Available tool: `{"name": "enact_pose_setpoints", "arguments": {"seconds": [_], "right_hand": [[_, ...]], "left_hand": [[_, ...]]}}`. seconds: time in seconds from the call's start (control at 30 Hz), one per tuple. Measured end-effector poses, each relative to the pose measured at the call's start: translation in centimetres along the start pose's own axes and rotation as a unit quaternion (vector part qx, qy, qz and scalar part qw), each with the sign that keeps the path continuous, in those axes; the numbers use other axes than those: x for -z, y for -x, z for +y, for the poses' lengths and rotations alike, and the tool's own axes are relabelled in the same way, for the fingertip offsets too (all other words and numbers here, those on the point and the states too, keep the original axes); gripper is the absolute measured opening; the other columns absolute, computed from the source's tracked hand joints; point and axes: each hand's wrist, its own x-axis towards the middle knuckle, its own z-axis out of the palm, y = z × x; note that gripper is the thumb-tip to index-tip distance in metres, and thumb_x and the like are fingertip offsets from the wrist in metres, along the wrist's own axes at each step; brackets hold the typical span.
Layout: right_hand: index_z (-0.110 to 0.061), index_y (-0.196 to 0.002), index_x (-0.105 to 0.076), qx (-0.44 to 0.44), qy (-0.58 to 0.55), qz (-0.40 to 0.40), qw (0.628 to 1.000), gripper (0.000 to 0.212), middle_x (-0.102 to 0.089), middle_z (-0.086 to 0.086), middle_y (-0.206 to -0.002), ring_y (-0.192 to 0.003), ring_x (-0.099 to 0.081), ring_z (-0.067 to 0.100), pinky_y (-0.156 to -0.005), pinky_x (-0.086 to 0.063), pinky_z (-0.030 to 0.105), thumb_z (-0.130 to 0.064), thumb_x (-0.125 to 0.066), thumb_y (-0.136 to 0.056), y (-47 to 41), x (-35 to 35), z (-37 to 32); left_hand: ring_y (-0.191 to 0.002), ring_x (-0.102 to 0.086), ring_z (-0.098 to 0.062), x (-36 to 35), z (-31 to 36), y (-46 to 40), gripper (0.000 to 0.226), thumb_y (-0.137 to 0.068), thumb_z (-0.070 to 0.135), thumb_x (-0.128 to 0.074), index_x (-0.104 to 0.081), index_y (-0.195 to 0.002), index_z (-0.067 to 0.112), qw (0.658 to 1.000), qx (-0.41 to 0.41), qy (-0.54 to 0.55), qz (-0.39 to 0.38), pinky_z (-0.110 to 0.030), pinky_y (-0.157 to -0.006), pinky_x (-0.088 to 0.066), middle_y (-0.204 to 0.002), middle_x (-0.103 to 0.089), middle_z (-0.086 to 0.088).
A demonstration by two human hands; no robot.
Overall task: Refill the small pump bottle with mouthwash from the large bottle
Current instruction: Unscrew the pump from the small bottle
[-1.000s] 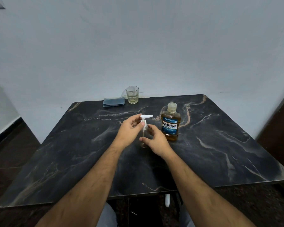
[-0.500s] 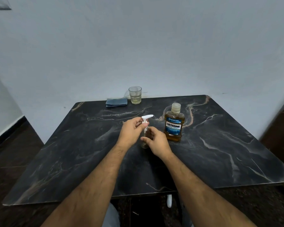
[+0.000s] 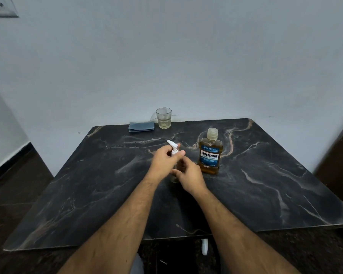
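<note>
Dark marble table [image 3: 265, 190] w/ pale veins. At far edge: clear glass [image 3: 163, 118], bit of pale liquid inside; folded blue cloth [image 3: 141, 126] just left of it. White wall [image 3: 166, 56] behind.

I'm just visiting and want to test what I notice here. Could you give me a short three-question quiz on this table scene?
1. True or false: the large mouthwash bottle has its cap on.
2. Which hand grips the pump head of the small pump bottle? A) left hand B) right hand
3. Fill in: at the table's far edge, a folded blue cloth lies beside a ____.

Key: 1 true; 2 A; 3 glass.
</note>
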Motion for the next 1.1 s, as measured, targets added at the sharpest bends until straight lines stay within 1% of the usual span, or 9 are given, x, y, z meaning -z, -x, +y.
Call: {"name": "enact_pose_setpoints", "arguments": {"seconds": [0.1, 0.17, 0.3, 0.4, 0.57, 0.73, 0.83, 0.9, 1.1], "right_hand": [[-0.025, -0.122, -0.058, -0.007, 0.004, -0.007, 1.0, 0.04, -0.065, -0.006, -0.115, -0.107, -0.06, 0.009, -0.076, -0.046, 0.015, -0.024, -0.074, -0.085, 0.0, 0.2, -0.1], [-0.026, -0.116, -0.058, -0.013, 0.002, -0.012, 1.0, 0.035, -0.064, -0.006, -0.111, -0.103, -0.06, 0.009, -0.072, -0.045, 0.015, -0.023, -0.074, -0.086, 0.0, 0.3, -0.1], [-0.026, -0.112, -0.059, -0.021, 0.003, -0.017, 1.0, 0.033, -0.066, -0.005, -0.109, -0.102, -0.062, 0.011, -0.088, -0.053, 0.029, -0.023, -0.076, -0.084, -0.2, 0.2, -0.1], [-0.028, -0.11, -0.059, -0.022, 0.007, -0.016, 1.0, 0.031, -0.066, -0.006, -0.107, -0.102, -0.062, 0.01, -0.094, -0.054, 0.036, -0.025, -0.076, -0.084, -0.3, 0.2, -0.1], [-0.031, -0.107, -0.058, -0.013, 0.01, -0.017, 1.0, 0.031, -0.067, -0.008, -0.106, -0.101, -0.063, 0.009, -0.095, -0.053, 0.038, -0.025, -0.076, -0.083, -0.3, 0.3, -0.2], [-0.027, -0.13, -0.055, -0.013, 0.003, -0.023, 1.0, 0.05, -0.065, -0.006, -0.123, -0.115, -0.06, 0.011, -0.101, -0.05, 0.039, -0.022, -0.075, -0.084, -0.1, 0.4, -0.5], [-0.027, -0.137, -0.05, -0.018, 0.013, -0.03, 0.999, 0.056, -0.062, -0.004, -0.131, -0.122, -0.056, 0.014, -0.105, -0.047, 0.041, -0.022, -0.073, -0.086, -0.1, 0.6, -0.7], [-0.027, -0.138, -0.05, -0.02, 0.01, -0.032, 0.999, 0.057, -0.062, -0.003, -0.131, -0.123, -0.056, 0.014, -0.105, -0.047, 0.04, -0.021, -0.073, -0.086, -0.1, 0.6, -0.7], [-0.027, -0.118, -0.058, -0.016, 0.015, -0.021, 1.0, 0.038, -0.065, -0.005, -0.114, -0.108, -0.061, 0.013, -0.095, -0.052, 0.036, -0.026, -0.075, -0.084, -0.3, 0.4, -0.4]], "left_hand": [[-0.104, -0.063, -0.002, 0.1, -0.8, 0.6, 0.029, -0.095, 0.014, -0.06, -0.065, -0.124, 0.02, 0.997, 0.008, 0.073, -0.005, -0.014, -0.081, -0.047, -0.112, -0.068, 0.011], [-0.107, -0.064, -0.002, 0.2, -1.3, 1.2, 0.031, -0.097, 0.007, -0.056, -0.064, -0.124, 0.018, 0.994, 0.01, 0.113, -0.002, -0.016, -0.085, -0.048, -0.112, -0.07, 0.01], [-0.091, -0.066, 0.008, 0.6, -1.6, 1.4, 0.03, -0.094, -0.004, -0.055, -0.066, -0.121, 0.006, 0.992, -0.002, 0.115, 0.046, -0.008, -0.077, -0.049, -0.107, -0.072, 0.002], [-0.09, -0.068, 0.0, 0.8, -1.4, 1.0, 0.031, -0.086, -0.005, -0.066, -0.068, -0.115, 0.007, 0.992, -0.002, 0.111, 0.066, -0.017, -0.086, -0.055, -0.103, -0.073, -0.001], [-0.086, -0.064, -0.009, 0.8, -1.4, -0.3, 0.036, -0.078, 0.005, -0.079, -0.07, -0.112, 0.01, 0.998, 0.006, 0.055, 0.032, -0.022, -0.081, -0.055, -0.096, -0.071, -0.006], [-0.082, -0.062, -0.01, 0.1, -0.7, -0.7, 0.029, -0.074, 0.014, -0.083, -0.063, -0.094, 0.016, 0.999, 0.002, -0.007, 0.043, -0.029, -0.077, -0.053, -0.09, -0.068, 0.001], [-0.096, -0.066, -0.009, -0.2, -0.1, -0.6, 0.028, -0.083, 0.007, -0.075, -0.064, -0.108, 0.012, 0.999, 0.01, 0.038, -0.003, -0.019, -0.085, -0.054, -0.104, -0.071, -0.001], [-0.104, -0.066, -0.009, -0.1, 0.1, -0.5, 0.031, -0.086, 0.005, -0.07, -0.064, -0.116, 0.009, 0.998, 0.015, 0.052, -0.037, -0.021, -0.091, -0.053, -0.111, -0.072, -0.001], [-0.117, -0.06, -0.004, 0.8, -0.7, -0.1, 0.041, -0.094, 0.0, -0.058, -0.055, -0.133, 0.011, 0.994, 0.021, 0.081, -0.072, -0.015, -0.091, -0.05, -0.125, -0.066, 0.003]]}}
